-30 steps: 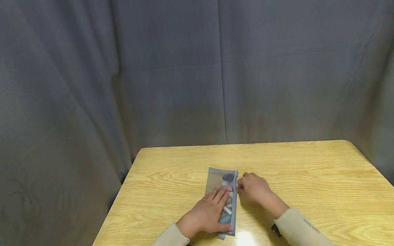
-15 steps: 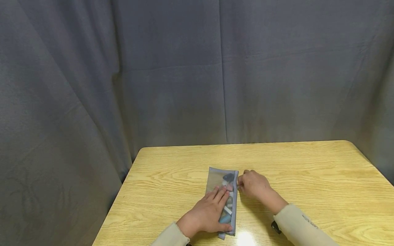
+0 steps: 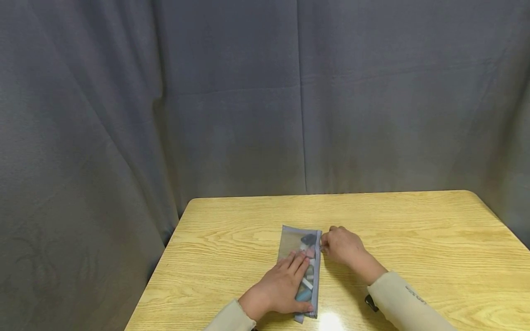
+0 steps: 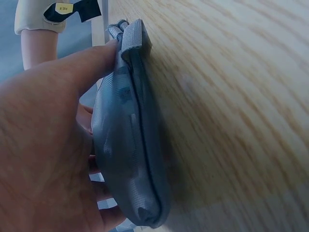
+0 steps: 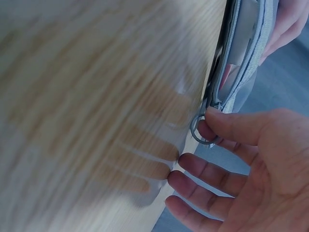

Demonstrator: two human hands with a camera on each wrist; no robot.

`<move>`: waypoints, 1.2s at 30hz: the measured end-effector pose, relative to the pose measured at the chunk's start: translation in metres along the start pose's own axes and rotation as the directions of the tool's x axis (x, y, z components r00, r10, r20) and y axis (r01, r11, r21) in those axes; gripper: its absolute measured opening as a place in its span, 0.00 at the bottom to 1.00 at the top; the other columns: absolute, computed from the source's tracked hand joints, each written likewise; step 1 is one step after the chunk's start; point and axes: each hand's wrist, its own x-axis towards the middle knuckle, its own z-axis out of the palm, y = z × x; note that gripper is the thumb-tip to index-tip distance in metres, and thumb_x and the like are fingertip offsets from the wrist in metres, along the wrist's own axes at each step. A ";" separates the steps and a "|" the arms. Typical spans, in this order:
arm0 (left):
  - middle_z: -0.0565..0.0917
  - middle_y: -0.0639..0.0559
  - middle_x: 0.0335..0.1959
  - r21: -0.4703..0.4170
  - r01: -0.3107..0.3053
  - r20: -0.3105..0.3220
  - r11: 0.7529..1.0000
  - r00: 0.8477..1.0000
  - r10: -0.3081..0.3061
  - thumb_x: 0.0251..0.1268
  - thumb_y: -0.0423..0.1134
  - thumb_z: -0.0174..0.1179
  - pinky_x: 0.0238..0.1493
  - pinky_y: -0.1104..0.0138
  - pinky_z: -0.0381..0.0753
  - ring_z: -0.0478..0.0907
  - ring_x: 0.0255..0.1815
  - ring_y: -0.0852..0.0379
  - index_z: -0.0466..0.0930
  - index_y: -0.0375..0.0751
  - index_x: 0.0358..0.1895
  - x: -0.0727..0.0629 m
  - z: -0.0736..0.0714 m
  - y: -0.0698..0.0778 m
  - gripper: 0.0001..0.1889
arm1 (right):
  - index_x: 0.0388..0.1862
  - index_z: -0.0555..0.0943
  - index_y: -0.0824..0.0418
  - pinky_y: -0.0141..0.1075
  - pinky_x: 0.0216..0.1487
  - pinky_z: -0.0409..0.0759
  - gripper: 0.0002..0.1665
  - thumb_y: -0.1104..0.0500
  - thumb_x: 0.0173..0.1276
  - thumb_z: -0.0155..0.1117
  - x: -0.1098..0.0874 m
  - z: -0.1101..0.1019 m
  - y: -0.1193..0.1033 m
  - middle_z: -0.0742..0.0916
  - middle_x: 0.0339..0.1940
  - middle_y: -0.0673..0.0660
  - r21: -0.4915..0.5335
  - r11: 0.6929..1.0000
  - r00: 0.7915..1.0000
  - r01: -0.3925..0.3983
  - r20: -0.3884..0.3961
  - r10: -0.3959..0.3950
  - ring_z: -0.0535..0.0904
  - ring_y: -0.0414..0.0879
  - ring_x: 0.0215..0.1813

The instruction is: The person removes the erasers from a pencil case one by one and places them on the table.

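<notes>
A grey see-through zip pouch (image 3: pixel 290 240) lies on the table, with several small things showing inside, among them a blue one (image 3: pixel 304 294) and a pink one (image 3: pixel 310 252). My left hand (image 3: pixel 282 285) lies across it with straight fingers, pressing it down. Its thumb touches the near end of the zip edge, as the left wrist view also shows. At the zip's far part, my right hand (image 3: pixel 342 246) pinches the ring pull (image 5: pixel 194 129) between thumb and index finger. In the right wrist view the zip (image 5: pixel 264 34) gapes between the pull and the left hand.
The light wood table (image 3: pixel 232 230) extends around the pouch. A grey curtain (image 3: pixel 232 138) hangs behind it and along both sides. A dark band (image 3: pixel 371 303) shows by the right sleeve (image 3: pixel 399 299).
My right hand has slid a little along the zip toward the pouch's far end, taking the ring pull with it. The left hand has stayed in place on the pouch.
</notes>
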 end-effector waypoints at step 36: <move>0.42 0.48 0.85 0.002 -0.013 -0.005 1.000 1.000 0.013 0.63 0.77 0.48 0.79 0.55 0.55 0.41 0.84 0.46 0.42 0.44 0.83 0.000 0.001 -0.001 0.56 | 0.34 0.89 0.50 0.42 0.33 0.79 0.03 0.59 0.65 0.72 0.019 0.004 0.013 0.83 0.33 0.52 0.013 0.999 0.999 -0.040 -0.023 0.040 0.78 0.48 0.34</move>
